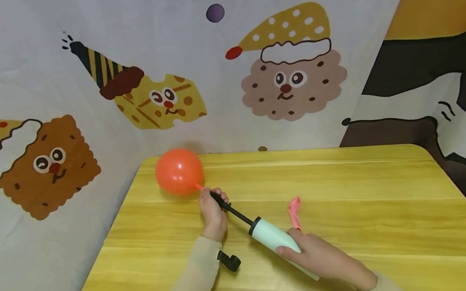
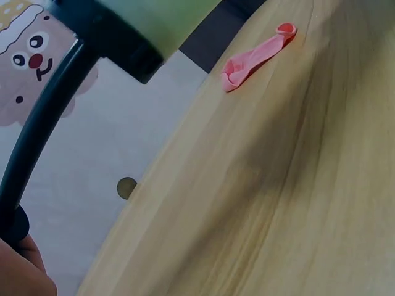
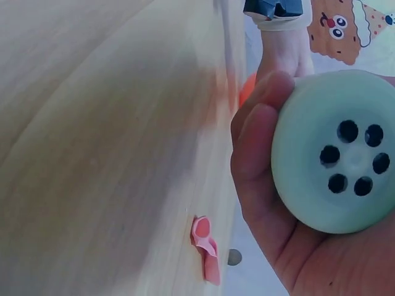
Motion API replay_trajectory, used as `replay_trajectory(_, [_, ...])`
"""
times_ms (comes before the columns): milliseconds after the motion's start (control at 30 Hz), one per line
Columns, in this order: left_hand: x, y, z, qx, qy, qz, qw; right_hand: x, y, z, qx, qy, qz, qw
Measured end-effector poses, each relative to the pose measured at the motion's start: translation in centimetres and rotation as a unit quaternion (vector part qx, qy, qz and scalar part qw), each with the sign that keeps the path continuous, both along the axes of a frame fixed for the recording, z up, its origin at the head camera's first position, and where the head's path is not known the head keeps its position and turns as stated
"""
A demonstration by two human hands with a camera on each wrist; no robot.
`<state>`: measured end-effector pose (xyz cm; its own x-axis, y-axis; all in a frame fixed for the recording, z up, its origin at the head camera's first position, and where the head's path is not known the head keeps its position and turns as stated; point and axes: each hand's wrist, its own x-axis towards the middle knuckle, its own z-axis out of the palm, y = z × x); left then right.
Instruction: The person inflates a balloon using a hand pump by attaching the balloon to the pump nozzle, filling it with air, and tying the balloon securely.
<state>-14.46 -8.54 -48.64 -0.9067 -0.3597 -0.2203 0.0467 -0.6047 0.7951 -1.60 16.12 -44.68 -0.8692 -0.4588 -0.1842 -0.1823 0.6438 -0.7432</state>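
Observation:
A mint-green hand pump (image 1: 273,236) with a black rod slants across the middle of the head view. My right hand (image 1: 319,255) grips its green barrel; the right wrist view shows fingers wrapped around the barrel (image 3: 333,154), its holed end facing the camera. My left hand (image 1: 213,214) holds the black far end of the rod, at the neck of an inflated orange-red balloon (image 1: 179,172). The balloon is round, beyond the left hand near the table's back left corner. In the left wrist view the black rod (image 2: 46,123) runs from the fingers to the barrel.
A limp pink balloon (image 1: 294,212) lies on the wooden table (image 1: 369,188), just beyond the right hand. A black strap mount (image 1: 229,261) sits on the left wrist. Cloth with cartoon figures (image 1: 206,48) hangs behind the table and along its left side.

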Motion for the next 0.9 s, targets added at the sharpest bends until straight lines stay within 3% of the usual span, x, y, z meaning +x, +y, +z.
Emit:
replay_trajectory(267, [0.3, 0.3, -0.3, 0.001, 0.010, 0.006, 0.9999, 0.0, -0.4, -0.1, 0.009, 0.010, -0.002, 0.9999])
replay_trajectory(633, [2.0, 2.4, -0.3, -0.003, -0.018, -0.029, 0.9994, -2.3, -3.4, -0.8, 0.017, 0.042, -0.005, 0.9990])
replay_trajectory(900, [1.9, 2.4, -0.6, 0.003, -0.031, -0.031, 0.9990, -2.9, -4.6, -1.2, 0.013, 0.045, -0.021, 0.9987])
